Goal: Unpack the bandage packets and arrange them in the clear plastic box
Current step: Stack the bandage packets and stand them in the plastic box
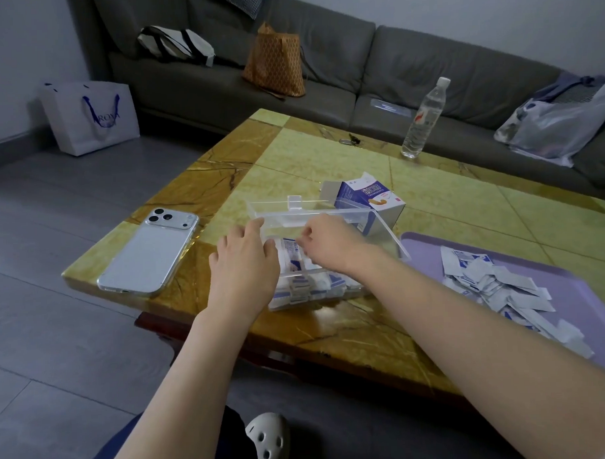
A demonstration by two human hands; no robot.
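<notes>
While your left forearm reaches straight in from below, your left hand (pixel 244 262) lies with fingers spread and relaxed against the left wall of the clear plastic box (pixel 306 274), which sits on the tabletop (pixel 326 153). Your right arm comes in from the right, and your right hand (pixel 329 240) curls its fingers down inside the box, pinching a bandage packet (pixel 293 246). A loose heap of packets (pixel 495 284) lies on the lilac tray (pixel 428 245) beside the box.
</notes>
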